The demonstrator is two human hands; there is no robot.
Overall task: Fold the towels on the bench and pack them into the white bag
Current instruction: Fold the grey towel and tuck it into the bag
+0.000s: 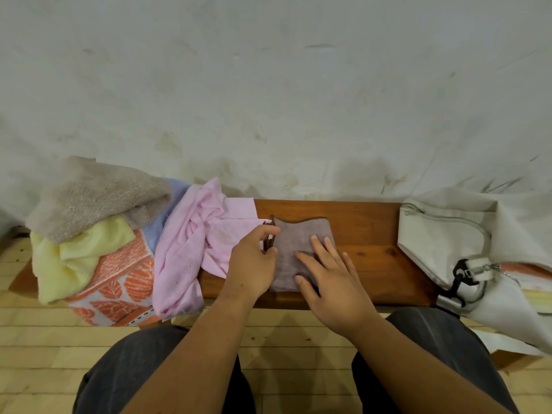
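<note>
A small mauve-grey towel (294, 237) lies folded on the middle of the wooden bench (367, 234). My left hand (254, 264) pinches its left edge between thumb and fingers. My right hand (331, 276) lies flat on it with the fingers spread. A crumpled pink towel (191, 243) lies just left of it. Further left is a heap with a beige towel (95, 201), a yellow towel (68, 258), an orange leaf-patterned towel (119, 282) and a bit of blue cloth (167, 210). The white bag (442, 243) sits at the bench's right end, unzipped, with folded cloth (528, 273) showing inside.
A stained pale wall (268, 85) rises directly behind the bench. Light wooden floorboards (44, 348) run under it. My knees in dark trousers (143, 375) are close to the bench's front edge. Bare bench wood shows between the mauve towel and the bag.
</note>
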